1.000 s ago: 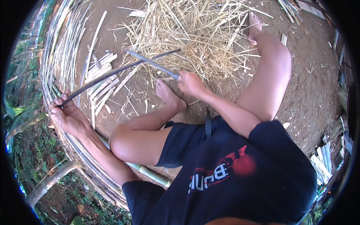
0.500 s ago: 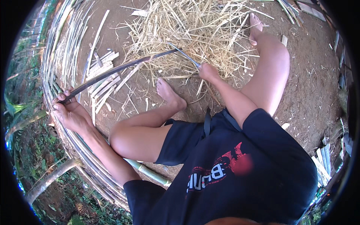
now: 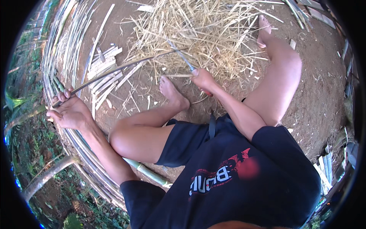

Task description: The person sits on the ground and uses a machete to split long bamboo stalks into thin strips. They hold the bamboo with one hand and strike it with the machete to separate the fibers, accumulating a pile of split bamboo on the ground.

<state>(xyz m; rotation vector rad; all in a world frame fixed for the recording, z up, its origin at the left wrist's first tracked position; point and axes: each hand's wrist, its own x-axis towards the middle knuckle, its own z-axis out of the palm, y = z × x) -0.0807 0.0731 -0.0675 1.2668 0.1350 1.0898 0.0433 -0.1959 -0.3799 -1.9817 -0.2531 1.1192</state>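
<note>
A long, thin, dark bamboo strip (image 3: 118,69) slants from the left edge of the ground up to the shavings in the middle. Its near end lies in my left hand (image 3: 72,112), palm up with the fingers curled round it. My right hand (image 3: 204,81) is closed on a knife (image 3: 183,58) with a red handle, its blade pointing away and to the left. The blade crosses the strip near the strip's far end; whether the two touch I cannot tell. Below the far part of the strip rests my bare left foot (image 3: 169,91).
A heap of pale shavings (image 3: 213,34) spreads ahead. Short split pieces (image 3: 105,76) are piled beneath the strip, and long thin strips (image 3: 72,45) lie at far left. A row of poles (image 3: 91,152) edges the ground beside green plants. A green bamboo pole (image 3: 148,173) lies by my left thigh.
My right hand and the knife have shifted left and nearer to me. The strip now shows a narrower side, and my left hand has moved slightly left.
</note>
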